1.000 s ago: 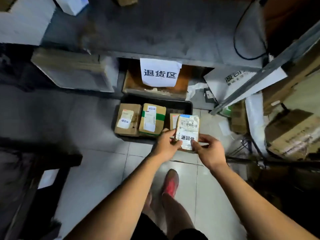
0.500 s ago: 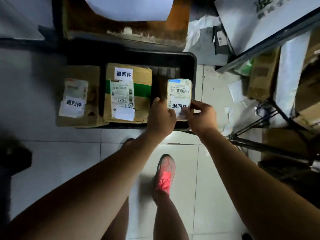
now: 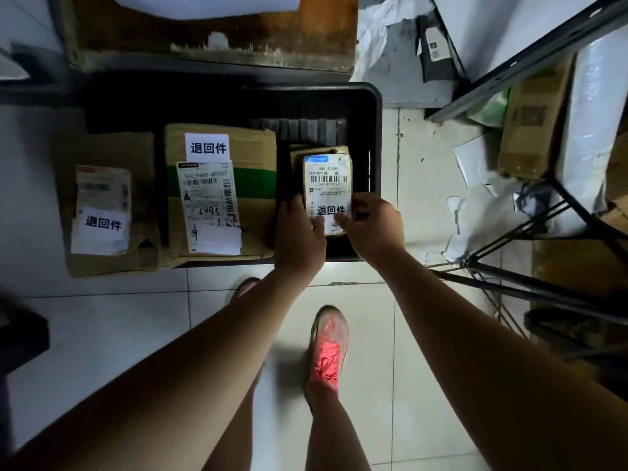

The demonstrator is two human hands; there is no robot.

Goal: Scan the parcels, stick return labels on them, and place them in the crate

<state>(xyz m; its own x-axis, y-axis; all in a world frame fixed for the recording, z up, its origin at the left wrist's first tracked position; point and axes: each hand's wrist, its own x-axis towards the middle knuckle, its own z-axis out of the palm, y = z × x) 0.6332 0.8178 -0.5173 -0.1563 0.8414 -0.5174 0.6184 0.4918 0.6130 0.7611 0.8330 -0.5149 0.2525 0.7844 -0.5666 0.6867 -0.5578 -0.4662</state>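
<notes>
A small brown parcel (image 3: 327, 185) with a shipping label and a white return label is held low inside the right end of the black crate (image 3: 373, 137), on top of another small parcel (image 3: 316, 150). My left hand (image 3: 300, 229) grips its lower left edge and my right hand (image 3: 370, 226) grips its lower right edge, thumbs on the label. A larger parcel with a green stripe (image 3: 221, 192) lies in the crate's middle, and a third labelled parcel (image 3: 108, 202) sits at the left.
A worn wooden board (image 3: 210, 32) stands behind the crate. Metal shelving legs (image 3: 543, 277), loose paper and cardboard boxes (image 3: 533, 124) crowd the right. White floor tiles and my feet, one in a pink shoe (image 3: 328, 351), are below.
The view dropped closer to the crate. Both hands lowered the small parcel from above the crate's front edge down into its right end.
</notes>
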